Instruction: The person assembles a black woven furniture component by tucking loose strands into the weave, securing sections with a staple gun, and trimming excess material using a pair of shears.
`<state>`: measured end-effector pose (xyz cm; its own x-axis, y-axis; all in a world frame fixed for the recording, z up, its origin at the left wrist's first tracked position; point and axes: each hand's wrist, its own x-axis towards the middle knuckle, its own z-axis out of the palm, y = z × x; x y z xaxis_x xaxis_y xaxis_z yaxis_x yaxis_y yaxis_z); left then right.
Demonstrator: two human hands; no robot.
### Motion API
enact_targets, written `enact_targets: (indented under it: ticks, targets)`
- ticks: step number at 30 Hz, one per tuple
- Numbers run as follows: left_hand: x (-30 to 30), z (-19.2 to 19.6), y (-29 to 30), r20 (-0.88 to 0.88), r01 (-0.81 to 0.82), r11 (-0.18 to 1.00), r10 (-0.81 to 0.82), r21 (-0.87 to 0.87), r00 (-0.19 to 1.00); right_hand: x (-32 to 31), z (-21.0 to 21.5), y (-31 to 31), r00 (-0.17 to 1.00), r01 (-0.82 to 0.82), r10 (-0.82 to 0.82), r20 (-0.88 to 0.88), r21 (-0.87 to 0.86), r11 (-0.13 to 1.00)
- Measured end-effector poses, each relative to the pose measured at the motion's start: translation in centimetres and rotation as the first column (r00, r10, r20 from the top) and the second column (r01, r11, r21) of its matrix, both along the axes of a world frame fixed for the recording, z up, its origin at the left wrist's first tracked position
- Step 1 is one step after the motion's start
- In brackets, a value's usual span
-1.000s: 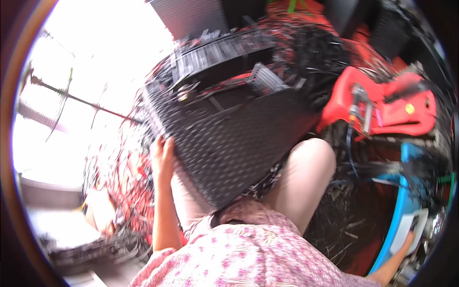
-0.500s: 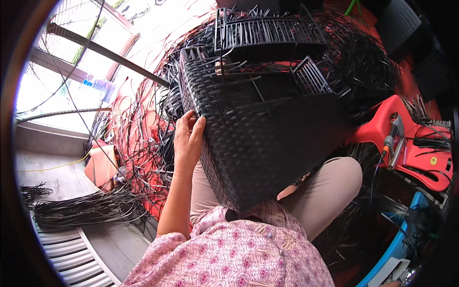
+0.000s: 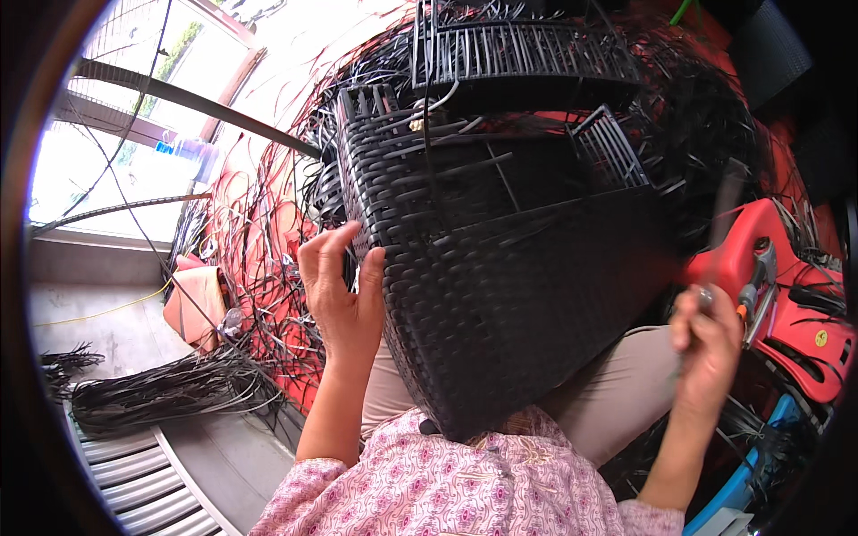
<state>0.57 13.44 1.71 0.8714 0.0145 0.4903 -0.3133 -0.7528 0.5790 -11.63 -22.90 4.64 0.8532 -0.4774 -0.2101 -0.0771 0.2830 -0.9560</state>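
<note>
Edges and room: the woven black basket point(image 3: 500, 268) fills the middle of the view, its near corner pressed down toward the lap; open floor shows only at the lower left, by a ribbed grey ramp point(image 3: 134, 473). To the right a red plastic stool point(image 3: 786, 295) stands close to the basket's side — little room there.
Basket position: resting on the person's lap, between the knees, tilted so the open frame end leans away from the body.
Long axis: runs from the lap upward and away, toward the unfinished rim where upright ribs stand bare.
Left hand point(image 3: 344, 299): fingers spread and laid flat against the basket's left woven wall, thumb on the near edge.
Right hand point(image 3: 706, 344): blurred, closed around a thin dark tool point(image 3: 719, 232) whose shaft points up — just off the basket's right side.
Surface: loose black and red strips point(image 3: 259, 232) lie tangled over the floor to the left; a bundle of black strips point(image 3: 170, 393) lies beside the ramp.
Room: bright window point(image 3: 125, 125) at upper left, with a dark bar across it.
</note>
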Motion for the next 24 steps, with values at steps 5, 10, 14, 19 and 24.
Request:
enact_targets:
  ticks: [5, 10, 14, 19, 24]
  targets:
    - [0.7, 2.4, -1.8, -0.093, 0.150, 0.949, -0.129, 0.277, 0.987, 8.3, -2.2, 7.7, 0.867, -0.491, 0.494, -0.059, 0.066, 0.869]
    - [2.5, 1.5, -2.8, -0.173, 0.260, 0.861, -0.203, 0.437, 0.964, 9.2, -6.1, 9.4, 0.835, -0.551, 0.546, -0.072, -0.086, 0.830]
    - [3.1, 2.1, -3.9, -0.232, 0.298, 0.812, -0.206, 0.501, 0.951, 8.9, -9.2, 9.8, 0.871, -0.401, 0.491, 0.011, -0.562, 0.724]
    - [3.6, 2.6, -4.3, -0.292, 0.347, 0.779, -0.218, 0.522, 0.931, 8.6, -8.8, 9.8, 0.866, -0.415, 0.500, 0.006, -0.550, 0.725]
    - [2.9, 1.9, -4.2, -0.239, 0.300, 0.819, -0.206, 0.490, 0.949, 8.4, -8.6, 9.2, 0.862, -0.374, 0.506, 0.010, -0.660, 0.651]
